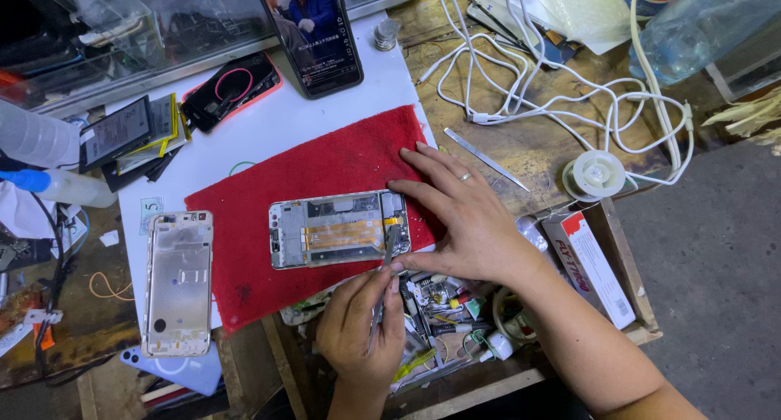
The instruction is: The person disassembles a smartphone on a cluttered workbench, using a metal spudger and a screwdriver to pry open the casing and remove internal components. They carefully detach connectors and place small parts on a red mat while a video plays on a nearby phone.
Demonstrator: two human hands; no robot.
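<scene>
Right under the fingertips sits one opened phone [339,228], insides up, on a red cloth [309,176]. Left hand [358,326] has its fingers pinched together on one pair of tweezers [385,274], tip touching the phone's right end. Right hand [464,217] lies flat with fingers spread apart, thumb and index bracketing that same end. Left of the fingers lies one silver back cover [177,282]. Beyond them stands one black phone [313,34], screen lit. Right of the knuckles: one solder spool [595,174], a white cable tangle [553,78].
</scene>
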